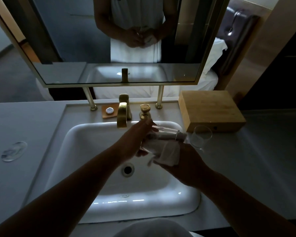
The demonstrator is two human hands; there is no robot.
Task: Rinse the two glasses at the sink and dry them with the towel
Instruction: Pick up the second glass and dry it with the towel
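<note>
Over the right side of the white sink [85, 168], my left hand [137, 142] grips a clear glass [166, 133] lying on its side, mouth pointing right. My right hand [188, 161] holds a white towel [168, 154] bunched against the underside of that glass. Part of the towel appears to reach into the glass. A second clear glass [202, 135] stands upright on the counter just right of the sink, in front of the wooden box [210, 112]. No water runs from the gold faucet [122, 115].
A gold tap handle [145, 111] stands right of the faucet. A wrapped soap sits on a small tray [109, 111] to its left. A clear flat object [14, 151] lies on the left counter. The mirror [120, 40] hangs behind the sink.
</note>
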